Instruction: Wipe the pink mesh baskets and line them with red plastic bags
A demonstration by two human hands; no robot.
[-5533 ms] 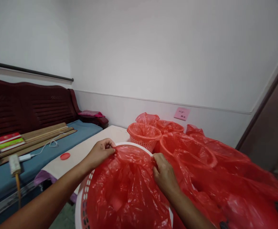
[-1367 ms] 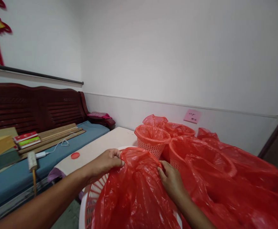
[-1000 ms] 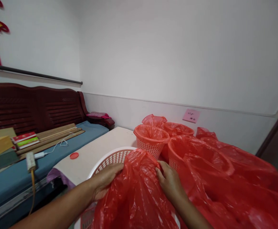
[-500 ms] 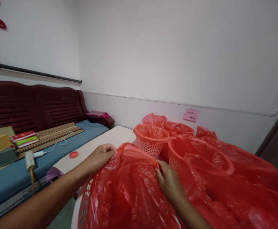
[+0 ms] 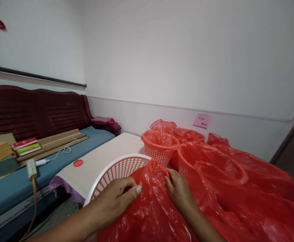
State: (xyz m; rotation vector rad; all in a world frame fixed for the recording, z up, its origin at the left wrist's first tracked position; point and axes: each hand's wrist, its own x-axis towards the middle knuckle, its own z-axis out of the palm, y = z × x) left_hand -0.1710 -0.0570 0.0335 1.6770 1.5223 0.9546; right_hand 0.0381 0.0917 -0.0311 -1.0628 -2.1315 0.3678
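A white perforated plastic basket stands right in front of me, its left and far rim bare. A thin red plastic bag lies bunched over its middle and right side, one fold standing up near the far rim. My right hand pinches the bag's edge at the right of the rim. My left hand is on the bag's left part, fingers curled round the plastic and thumb pointing right; its fingertips are partly hidden.
Red-lined baskets stand behind and to the right, including a small one and a larger one. A red lid lies on the pale table. At left, a wooden bench holds a power strip and packets.
My left hand has moved right and toward me, drawing the bag off the left side of the basket and baring the white rim. My right hand has hardly moved.
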